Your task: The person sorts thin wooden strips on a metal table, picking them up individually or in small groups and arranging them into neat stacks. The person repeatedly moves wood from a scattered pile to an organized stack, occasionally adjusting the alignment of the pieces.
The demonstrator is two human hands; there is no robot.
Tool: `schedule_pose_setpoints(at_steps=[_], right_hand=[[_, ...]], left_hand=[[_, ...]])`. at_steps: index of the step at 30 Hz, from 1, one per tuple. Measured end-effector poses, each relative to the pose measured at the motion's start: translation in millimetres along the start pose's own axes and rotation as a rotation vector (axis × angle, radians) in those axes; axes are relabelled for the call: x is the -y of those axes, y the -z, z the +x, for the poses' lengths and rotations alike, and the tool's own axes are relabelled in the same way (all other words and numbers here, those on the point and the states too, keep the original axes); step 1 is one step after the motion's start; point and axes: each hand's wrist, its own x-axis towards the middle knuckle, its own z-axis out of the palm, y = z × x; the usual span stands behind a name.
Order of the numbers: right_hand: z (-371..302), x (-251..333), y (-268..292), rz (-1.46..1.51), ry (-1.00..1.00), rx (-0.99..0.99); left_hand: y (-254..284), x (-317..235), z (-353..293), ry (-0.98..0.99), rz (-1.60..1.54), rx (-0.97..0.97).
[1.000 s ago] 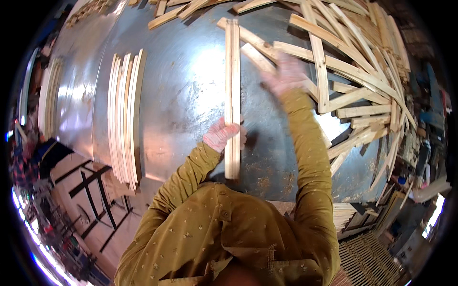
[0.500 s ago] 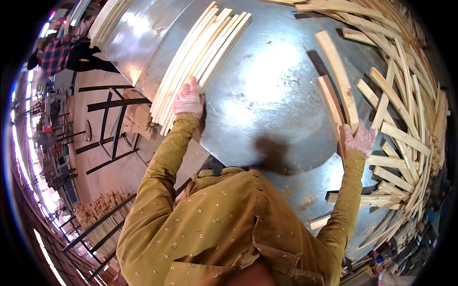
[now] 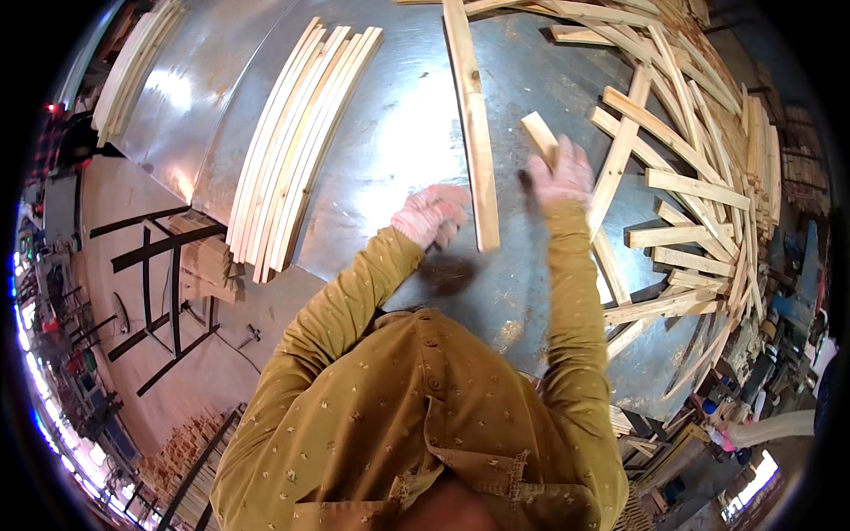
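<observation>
A single pale wooden plank (image 3: pixel 474 142) lies lengthwise on the metal-topped table (image 3: pixel 398 265), its near end in front of the person and between the two hands. The left hand (image 3: pixel 431 215) is just beside this plank's left edge, its fingers loosely curled and not closed on anything; whether the fingertips touch the wood cannot be told. The right hand (image 3: pixel 564 177), slightly blurred, is over a shorter plank (image 3: pixel 537 133) that slants away to the right of the single one. Its fingers lie along that piece, but whether they grip it cannot be told.

To the left, a row of straight wooden strips (image 3: pixel 301 146) lies side by side, and a second bundle of strips (image 3: pixel 133 71) lies near the table's far left. A loose heap of crossed planks (image 3: pixel 695 181) covers the right side. Below the left edge, a black metal frame (image 3: pixel 168 249) stands over the floor (image 3: pixel 226 367).
</observation>
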Motion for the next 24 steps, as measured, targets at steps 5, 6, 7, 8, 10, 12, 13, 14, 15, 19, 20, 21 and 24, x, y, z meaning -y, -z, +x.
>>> schedule_pose_setpoints(at_steps=[5,6,7,8,10,12,13,14,15,19,20,21,24], right_hand=[[-37,-69,-24,-0.286,-0.044,0.301],[-41,-61,-20,-0.26,-0.055,0.386],[-42,-41,-10,-0.234,-0.071,0.467],[-42,-26,-4,-0.206,-0.091,0.538],[-50,-21,-4,-0.124,-0.053,0.437],[-46,-22,1,-0.03,-0.067,0.344],[-44,-35,-2,0.109,-0.034,0.172],[-38,-38,2,0.201,0.024,-0.039],[-29,-35,14,0.303,-0.022,-0.054],[18,-32,64,0.858,-0.006,-0.026],[23,-40,71,1.018,0.033,0.003],[19,-37,71,1.155,-0.034,-0.09],[21,-26,104,1.479,-0.294,0.013]], left_hand=[[19,21,33,-0.176,0.8,-0.349],[-1,18,30,-0.154,1.011,-0.419],[-19,16,29,-0.134,1.226,-0.481],[-39,13,32,-0.112,1.327,-0.463],[-70,14,35,-0.062,1.526,-0.422],[-68,20,53,-0.018,1.507,-0.467],[-64,21,60,-0.031,1.421,-0.522],[-58,21,60,-0.038,1.343,-0.577],[-53,8,55,0.052,1.202,-0.55],[5,-19,31,-0.043,0.715,-0.157],[-18,-46,3,-0.101,0.663,-0.194],[10,-23,5,-0.309,0.347,-0.006],[19,-38,-9,-0.357,0.209,-0.133]])
